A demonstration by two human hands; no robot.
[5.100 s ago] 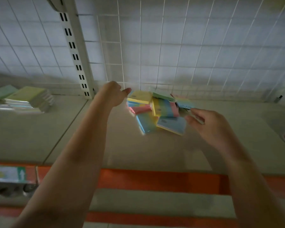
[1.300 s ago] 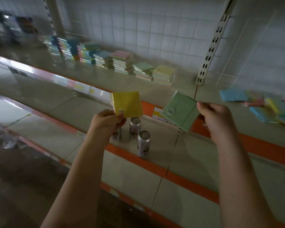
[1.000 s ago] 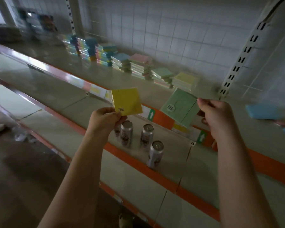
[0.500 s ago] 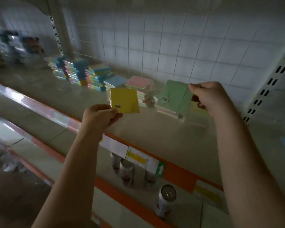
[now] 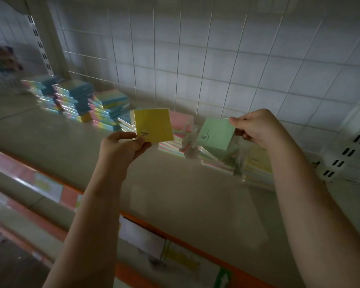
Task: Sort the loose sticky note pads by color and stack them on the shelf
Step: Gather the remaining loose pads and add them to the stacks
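Two sticky note pads held up over the shelf

Left hand pinches a yellow pad; right hand pinches a green pad, just above the shelf's stacked pads.

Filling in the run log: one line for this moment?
left hand: holds yellow pad | right hand: holds green pad | both above shelf

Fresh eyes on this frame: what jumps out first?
Two pads held up mid-frame: the left hand pinches a yellow pad by its lower corner, and the right hand pinches a green pad by its upper right corner. Behind them a row of pastel stacks runs along the shelf in front of the white wire grid.
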